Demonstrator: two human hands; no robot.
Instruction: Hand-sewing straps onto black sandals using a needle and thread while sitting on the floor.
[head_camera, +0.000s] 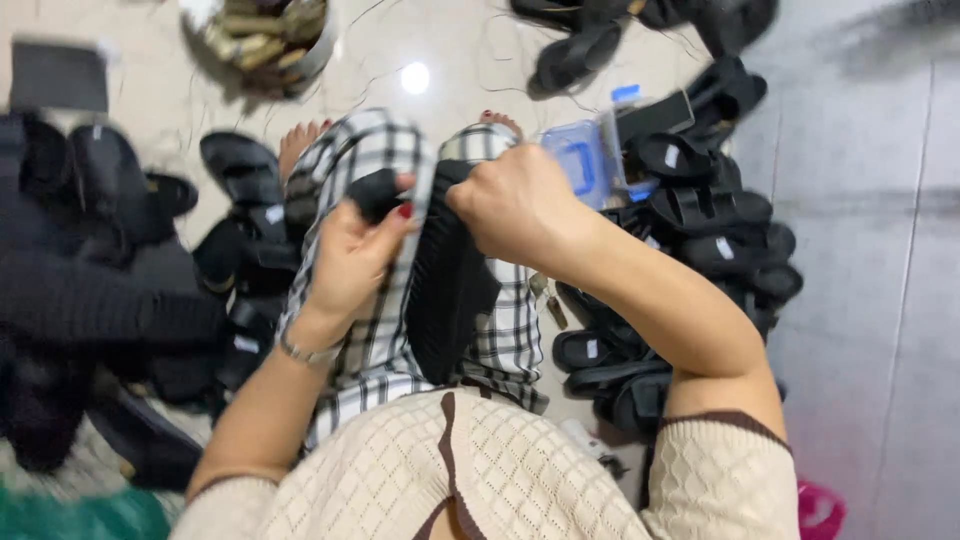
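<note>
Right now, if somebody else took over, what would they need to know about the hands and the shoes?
Left hand: fingers pinch the strap end of the black sandal.
Right hand: closed over the sandal's top edge.
The sandal stands sole-out on the lap.
Black sandals are piled on the right and on the left.
A clear blue-lidded box sits by the right pile.
Done or left: cannot tell which pile is finished.

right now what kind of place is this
Probably a small home workshop for making or sorting sandals. The person sits on a tiled floor, both hands working a black sandal, with heaps of black sandals on either side and a blue plastic box nearby.
</note>
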